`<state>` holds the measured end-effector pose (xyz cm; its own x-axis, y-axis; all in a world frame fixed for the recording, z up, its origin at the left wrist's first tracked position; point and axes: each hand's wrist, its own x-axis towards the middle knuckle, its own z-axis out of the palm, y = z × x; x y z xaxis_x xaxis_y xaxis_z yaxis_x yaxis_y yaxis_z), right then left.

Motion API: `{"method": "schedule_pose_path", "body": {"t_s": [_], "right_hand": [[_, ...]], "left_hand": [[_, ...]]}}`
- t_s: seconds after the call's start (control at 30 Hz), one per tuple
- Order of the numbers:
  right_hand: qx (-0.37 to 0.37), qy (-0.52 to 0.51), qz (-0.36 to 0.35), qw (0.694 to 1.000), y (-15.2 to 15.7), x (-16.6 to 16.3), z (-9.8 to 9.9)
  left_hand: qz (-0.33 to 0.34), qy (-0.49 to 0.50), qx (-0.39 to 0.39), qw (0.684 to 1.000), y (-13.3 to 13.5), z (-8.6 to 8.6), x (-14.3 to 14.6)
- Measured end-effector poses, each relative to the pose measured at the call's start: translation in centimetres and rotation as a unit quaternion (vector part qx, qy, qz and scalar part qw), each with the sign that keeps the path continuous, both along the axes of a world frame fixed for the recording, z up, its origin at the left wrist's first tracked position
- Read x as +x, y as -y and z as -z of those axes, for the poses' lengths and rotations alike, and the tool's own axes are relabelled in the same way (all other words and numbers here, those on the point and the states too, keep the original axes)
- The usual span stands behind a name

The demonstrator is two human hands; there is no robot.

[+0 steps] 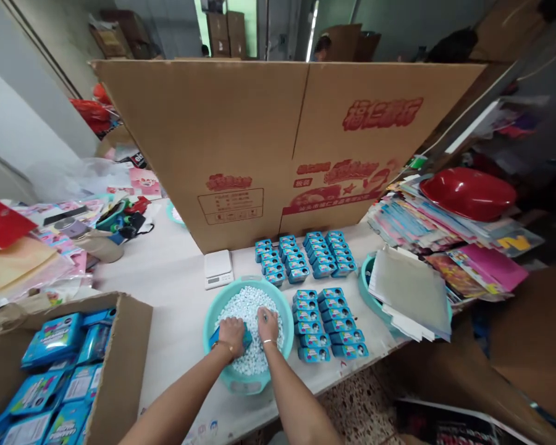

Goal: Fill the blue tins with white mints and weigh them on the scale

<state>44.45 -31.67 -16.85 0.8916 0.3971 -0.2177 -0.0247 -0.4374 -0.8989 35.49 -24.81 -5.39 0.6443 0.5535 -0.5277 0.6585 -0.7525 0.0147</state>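
A mint-green plastic basin (212, 301) with side handles holds a heap of small white round pellets (248, 301). My left hand (231, 335) is wrapped round a small blue box (247, 337) just over the pellets on the basin's left side. On the right side of the heap, my right hand (267, 325) has its fingers curled inward at the pellets; what lies inside them is hidden. Rows of small blue boxes (346, 338) stand on the table right of the basin, with more rows (314, 253) behind.
A white digital scale (218, 268) sits behind the basin. The large cardboard panel (241, 136) rises at the back. At left, an open carton (134, 346) holds blue packs. To the right, another green basin (366, 285) bears stacked sheets, beside piled printed bags (408, 216).
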Motion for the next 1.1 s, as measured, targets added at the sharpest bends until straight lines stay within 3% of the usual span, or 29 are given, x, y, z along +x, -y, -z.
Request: {"method": "schedule_pose_path", "body": {"t_s": [0.17,0.33,0.53,0.63,0.77,0.9,1.1], "right_hand": [[0.163,-0.175,0.024,0.971,-0.7,1.9,0.5],[0.206,-0.255,0.004,0.945,-1.5,3.0,0.4],[0.286,-0.366,-0.008,0.886,-1.4,2.7,-4.0],[0.279,-0.305,-0.014,0.91,-1.6,2.3,-6.9],[0.238,-0.207,-0.049,0.948,-2.3,1.3,-9.9],[0.229,-0.166,-0.066,0.957,-2.8,0.2,-11.4],[0.228,-0.14,-0.075,0.961,-3.3,-0.7,-12.7]], "left_hand": [[-0.041,0.025,0.024,0.999,0.1,1.8,-0.3],[-0.113,0.123,0.043,0.985,1.4,3.3,-0.7],[-0.195,0.331,0.029,0.923,3.0,5.3,-4.4],[-0.194,0.422,0.043,0.885,3.5,5.5,-5.6],[-0.213,0.459,0.035,0.862,3.2,4.7,-5.6],[-0.251,0.461,0.024,0.851,2.9,3.7,-5.5],[-0.258,0.459,-0.001,0.851,3.1,2.5,-6.0]]}}
